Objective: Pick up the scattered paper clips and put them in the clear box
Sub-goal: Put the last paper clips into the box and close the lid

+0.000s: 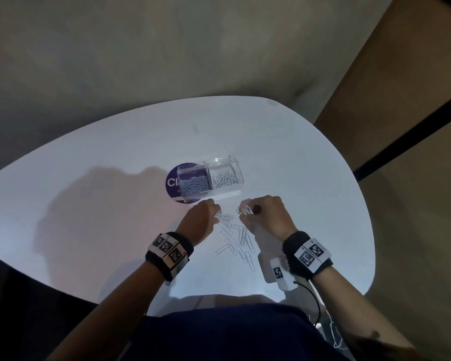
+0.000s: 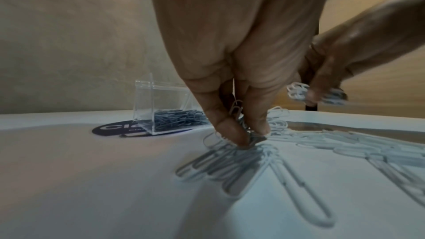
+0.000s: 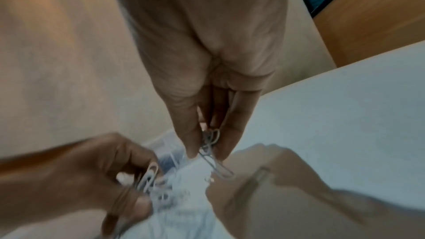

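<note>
Both hands work the paper clips (image 1: 235,239) near the table's (image 1: 94,204) front edge: left hand (image 1: 199,217) pinching some, right hand (image 1: 264,214) clutching a bunch. Best lift cleanly, then drop into the clear box (image 1: 210,178) mid-table.

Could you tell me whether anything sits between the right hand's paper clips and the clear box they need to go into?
Nothing visible does. The right hand pinches a bunch of paper clips just short of the clear box, whose top is open, with only bare table between them.
</note>
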`<state>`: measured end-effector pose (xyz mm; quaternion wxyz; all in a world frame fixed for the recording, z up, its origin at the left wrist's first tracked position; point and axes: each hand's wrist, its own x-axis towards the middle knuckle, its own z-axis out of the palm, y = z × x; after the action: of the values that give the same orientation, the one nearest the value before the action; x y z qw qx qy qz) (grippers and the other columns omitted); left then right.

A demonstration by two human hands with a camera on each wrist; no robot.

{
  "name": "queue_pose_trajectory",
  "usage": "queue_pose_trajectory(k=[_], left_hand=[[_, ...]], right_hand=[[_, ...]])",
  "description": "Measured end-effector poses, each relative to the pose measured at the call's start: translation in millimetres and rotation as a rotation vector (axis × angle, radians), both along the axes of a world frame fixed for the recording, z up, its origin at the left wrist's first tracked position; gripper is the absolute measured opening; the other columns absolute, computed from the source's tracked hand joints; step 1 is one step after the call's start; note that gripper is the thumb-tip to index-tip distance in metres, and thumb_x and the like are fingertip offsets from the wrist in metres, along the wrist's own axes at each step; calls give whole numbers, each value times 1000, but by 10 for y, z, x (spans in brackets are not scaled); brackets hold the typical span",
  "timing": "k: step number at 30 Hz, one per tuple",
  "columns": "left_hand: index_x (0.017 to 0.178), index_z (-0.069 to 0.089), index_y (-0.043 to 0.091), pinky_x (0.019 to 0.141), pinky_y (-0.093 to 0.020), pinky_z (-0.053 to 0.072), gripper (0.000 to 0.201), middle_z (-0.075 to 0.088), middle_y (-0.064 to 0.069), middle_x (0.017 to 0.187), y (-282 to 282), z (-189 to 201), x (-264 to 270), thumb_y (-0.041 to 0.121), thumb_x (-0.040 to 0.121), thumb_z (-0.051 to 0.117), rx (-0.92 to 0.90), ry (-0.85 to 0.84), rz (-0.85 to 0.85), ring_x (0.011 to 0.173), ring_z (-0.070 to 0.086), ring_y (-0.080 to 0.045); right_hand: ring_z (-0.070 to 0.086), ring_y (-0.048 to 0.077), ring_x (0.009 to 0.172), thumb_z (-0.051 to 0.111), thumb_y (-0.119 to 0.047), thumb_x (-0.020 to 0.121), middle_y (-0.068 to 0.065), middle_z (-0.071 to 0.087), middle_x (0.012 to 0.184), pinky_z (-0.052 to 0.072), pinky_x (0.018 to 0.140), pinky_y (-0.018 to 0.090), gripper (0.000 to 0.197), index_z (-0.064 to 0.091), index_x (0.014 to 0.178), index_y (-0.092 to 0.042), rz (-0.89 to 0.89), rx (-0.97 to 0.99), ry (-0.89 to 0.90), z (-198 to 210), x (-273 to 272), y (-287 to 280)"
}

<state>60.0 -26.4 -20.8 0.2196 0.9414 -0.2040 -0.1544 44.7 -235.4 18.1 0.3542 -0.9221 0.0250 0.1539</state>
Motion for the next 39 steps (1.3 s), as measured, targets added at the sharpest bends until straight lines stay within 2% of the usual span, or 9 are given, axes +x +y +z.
queue_pose_trajectory(k=[4, 10, 15, 17, 20, 24, 30, 34, 39], left_hand=[[67, 45, 13, 61, -31, 35, 27, 45, -2, 71, -13, 67, -19, 13, 82, 68, -33, 12, 60, 69, 55, -29], [58, 43, 6, 57, -35, 39, 35, 51, -7, 61, -16, 245, -51, 14, 77, 71, -114, 10, 152, 60, 51, -26], [59, 51, -2, 57, -38, 50, 34, 56, -12, 57, -3, 346, 40, 15, 80, 72, -236, 73, 231, 54, 58, -26], [59, 51, -2, 57, -42, 55, 33, 60, -14, 59, -11, 415, 92, 12, 81, 71, -329, 92, 263, 55, 63, -27], [62, 55, -5, 49, -38, 56, 27, 61, -12, 61, -71, 535, 189, 5, 82, 70, -471, 122, 341, 54, 66, -21], [50, 42, 18, 35, -24, 41, 45, 42, 7, 44, -187, 707, 445, 2, 81, 71, -587, 100, 374, 44, 61, -11], [64, 53, 2, 62, -43, 60, 30, 49, -4, 59, -360, 621, 833, 15, 84, 72, -552, 127, 433, 54, 60, -11], [81, 68, 5, 71, -27, 49, 5, 70, -7, 79, -394, 493, 831, 9, 82, 65, -268, 39, 395, 77, 66, -24], [107, 67, 6, 93, -34, 44, 35, 66, -10, 115, -449, 489, 779, -6, 79, 51, -36, 25, 287, 110, 57, -28]], right_hand=[[37, 14, 58, 78, -16, 76, 12, 53, 58, 30, 57, 29, 32, 56, 66, 4, 7, 89, -120, 269, 318, 35], [35, 18, 59, 73, -8, 74, 3, 42, 57, 31, 59, 31, 27, 49, 61, -2, 53, 43, -243, 326, 908, 343], [53, 27, 72, 76, -10, 77, 5, 53, 71, 37, 59, 30, 39, 45, 56, -19, 126, -170, -133, 136, 1090, 569], [57, 28, 78, 78, -14, 77, 6, 60, 77, 42, 60, 30, 27, 57, 62, -20, 143, -169, -107, 88, 1088, 561], [67, 19, 82, 74, -13, 80, 3, 75, 86, 55, 79, 32, 5, 76, 85, -12, 16, 11, -185, 116, 1037, 412], [68, 10, 76, 66, -14, 84, -5, 75, 78, 52, 77, 22, 12, 76, 79, -17, -250, 126, -314, 205, 842, 66], [68, 10, 75, 67, -15, 85, -5, 73, 75, 48, 72, 19, 12, 75, 77, -19, -291, 110, -169, 85, 380, -287], [66, 3, 74, 67, -26, 84, -15, 71, 74, 49, 69, 20, 10, 72, 75, -28, -194, 17, -99, -38, 84, -298], [51, 22, 95, 60, -39, 76, -5, 41, 88, 41, 66, 30, 23, 48, 86, -22, 253, -399, 43, -240, -124, -142]])
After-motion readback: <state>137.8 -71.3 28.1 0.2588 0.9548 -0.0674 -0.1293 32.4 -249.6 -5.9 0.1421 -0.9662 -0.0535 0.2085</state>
